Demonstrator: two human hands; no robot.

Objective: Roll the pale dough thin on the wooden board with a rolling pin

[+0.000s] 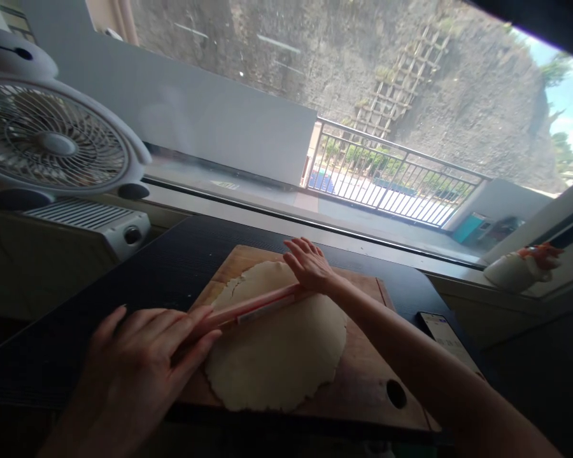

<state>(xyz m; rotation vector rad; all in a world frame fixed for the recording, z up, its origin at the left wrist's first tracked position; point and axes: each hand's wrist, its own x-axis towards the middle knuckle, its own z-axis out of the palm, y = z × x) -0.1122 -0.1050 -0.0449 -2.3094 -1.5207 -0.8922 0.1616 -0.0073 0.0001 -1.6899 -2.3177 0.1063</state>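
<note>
A sheet of rolled-out dough (272, 359), pale with ragged edges and a small tear near its upper left, lies on a wooden cutting board (358, 375). Across it, tilted up to the right, rests a slim pinkish rolling pin (255, 305) with a pale label strip. My left hand (148, 346) has the pin's near-left end between thumb and fingers. At the far-right end, my right hand (310, 266) lies palm down over the pin, fingers stretched out and slightly spread. The palm hides that end of the pin.
The board sits on a dark table (172, 267) by a large window. A phone (446, 340) lies right of the board. At left stands a white fan (57, 143) above a white slatted unit (95, 219). A pale pot (520, 270) is on the right sill.
</note>
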